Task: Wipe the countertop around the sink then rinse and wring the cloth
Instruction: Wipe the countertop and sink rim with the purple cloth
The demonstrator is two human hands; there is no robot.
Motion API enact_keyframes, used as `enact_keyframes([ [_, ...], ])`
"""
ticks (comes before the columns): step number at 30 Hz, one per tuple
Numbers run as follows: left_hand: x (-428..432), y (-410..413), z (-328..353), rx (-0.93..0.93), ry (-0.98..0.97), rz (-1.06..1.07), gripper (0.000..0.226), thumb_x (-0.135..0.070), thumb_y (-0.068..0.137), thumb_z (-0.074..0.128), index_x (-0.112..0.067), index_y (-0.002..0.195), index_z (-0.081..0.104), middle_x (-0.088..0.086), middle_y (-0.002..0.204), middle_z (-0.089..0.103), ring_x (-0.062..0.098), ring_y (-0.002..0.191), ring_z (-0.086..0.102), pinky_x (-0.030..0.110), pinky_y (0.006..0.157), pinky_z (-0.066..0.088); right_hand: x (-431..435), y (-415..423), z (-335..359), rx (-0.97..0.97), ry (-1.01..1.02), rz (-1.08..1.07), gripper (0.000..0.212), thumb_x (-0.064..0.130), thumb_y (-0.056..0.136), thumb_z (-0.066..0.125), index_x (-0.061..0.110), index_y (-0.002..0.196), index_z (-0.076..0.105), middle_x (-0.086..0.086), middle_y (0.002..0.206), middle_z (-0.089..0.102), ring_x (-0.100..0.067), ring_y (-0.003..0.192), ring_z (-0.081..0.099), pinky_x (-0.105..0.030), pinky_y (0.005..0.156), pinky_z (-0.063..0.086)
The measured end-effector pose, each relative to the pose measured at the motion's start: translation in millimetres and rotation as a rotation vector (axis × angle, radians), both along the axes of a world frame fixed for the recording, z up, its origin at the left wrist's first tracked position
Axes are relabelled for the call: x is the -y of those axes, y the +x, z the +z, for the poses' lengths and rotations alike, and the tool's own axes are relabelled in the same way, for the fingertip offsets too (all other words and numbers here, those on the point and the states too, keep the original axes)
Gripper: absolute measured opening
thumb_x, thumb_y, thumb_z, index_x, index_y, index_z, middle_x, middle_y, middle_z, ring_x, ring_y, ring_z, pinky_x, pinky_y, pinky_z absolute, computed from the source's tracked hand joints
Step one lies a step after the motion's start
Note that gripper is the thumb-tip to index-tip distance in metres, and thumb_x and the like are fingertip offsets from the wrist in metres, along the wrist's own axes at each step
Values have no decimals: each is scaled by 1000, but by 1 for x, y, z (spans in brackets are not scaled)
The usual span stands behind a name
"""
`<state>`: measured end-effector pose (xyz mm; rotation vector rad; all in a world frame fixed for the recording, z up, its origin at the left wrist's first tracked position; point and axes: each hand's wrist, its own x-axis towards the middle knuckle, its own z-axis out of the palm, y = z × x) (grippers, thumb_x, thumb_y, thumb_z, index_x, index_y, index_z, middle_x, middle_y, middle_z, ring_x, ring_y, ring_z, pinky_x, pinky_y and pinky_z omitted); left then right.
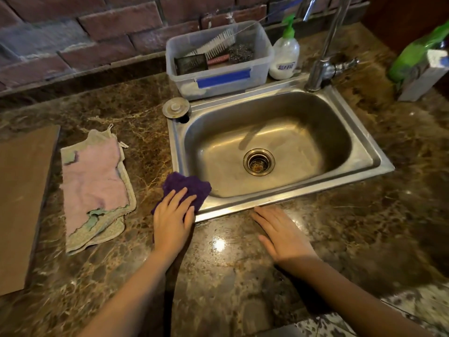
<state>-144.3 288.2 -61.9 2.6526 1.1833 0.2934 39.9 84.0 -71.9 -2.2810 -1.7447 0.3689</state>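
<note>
A purple cloth (pixel 188 184) lies over the front left corner of the steel sink (pixel 364 144), partly on its rim and partly on the brown marble countertop (pixel 243 276). My left hand (pixel 173 215) presses flat on the cloth, fingers spread. Flat on the countertop rests my right hand (pixel 279 234), just in front of the sink's front rim, holding nothing. The sink basin is bare, with an open drain (pixel 258 162). A tall faucet (pixel 323 57) stands at the sink's back right.
A stack of pink and pale green cloths (pixel 94 188) lies left of the sink, beside a brown board (pixel 21 203). Behind the sink stand a clear tub of brushes (pixel 218 59), a soap pump bottle (pixel 285 54) and a sink stopper (pixel 176 107). Green items (pixel 418 52) sit far right.
</note>
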Motion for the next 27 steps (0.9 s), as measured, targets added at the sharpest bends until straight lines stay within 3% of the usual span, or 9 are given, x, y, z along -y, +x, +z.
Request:
enact_keyframes([
  [5, 27, 18, -2, 39, 6, 185, 48, -37, 87, 35, -14, 114, 68, 11, 128, 61, 37, 124, 49, 51, 98, 38, 64, 57, 8, 161, -231, -40, 57, 48, 91, 27, 26, 144, 31, 0, 151, 29, -25, 140, 23, -39, 113, 1],
  [8, 34, 24, -1, 1, 5, 237, 53, -40, 87, 32, -13, 118, 66, 12, 130, 59, 38, 126, 46, 54, 98, 35, 84, 91, 7, 131, -304, -117, 60, 57, 90, 11, 38, 146, 4, 12, 156, -1, -16, 144, -7, -38, 114, -15],
  [9, 38, 26, -1, -11, -5, 261, 54, -40, 87, 31, -13, 119, 65, 12, 131, 59, 37, 127, 45, 54, 98, 34, 86, 96, 6, 139, -304, -126, 59, 58, 90, 10, 40, 146, 0, 14, 155, -4, -14, 144, -9, -39, 114, -15],
  [12, 58, 40, 1, -28, -17, 265, 53, -39, 86, 32, -14, 122, 62, 13, 130, 59, 36, 124, 47, 49, 98, 28, 87, 97, 6, 135, -290, -116, 58, 55, 93, 20, 35, 147, 13, 10, 155, 13, -18, 145, 8, -45, 115, -1],
  [15, 87, 83, 2, 16, -46, 108, 47, -33, 88, 34, -15, 121, 62, 10, 123, 63, 32, 116, 55, 39, 93, 25, 90, 98, 4, 107, -224, -115, 56, 55, 94, 25, 33, 146, 23, 9, 154, 21, -18, 144, 15, -48, 115, 9],
  [22, 126, 194, 1, -2, -175, -98, 41, -29, 91, 35, -20, 124, 59, 1, 125, 60, 22, 116, 50, 40, 100, 27, 90, 99, 0, 107, -191, -115, 56, 57, 94, 22, 37, 146, 18, 11, 154, 16, -16, 144, 13, -47, 115, 6],
  [27, 101, 150, -1, -10, -124, -230, 37, -32, 90, 42, -24, 122, 59, -3, 121, 63, 20, 112, 53, 36, 91, 33, 90, 99, 0, 108, -126, -107, 56, 56, 94, 24, 35, 145, 22, 10, 153, 20, -18, 143, 19, -51, 116, 14],
])
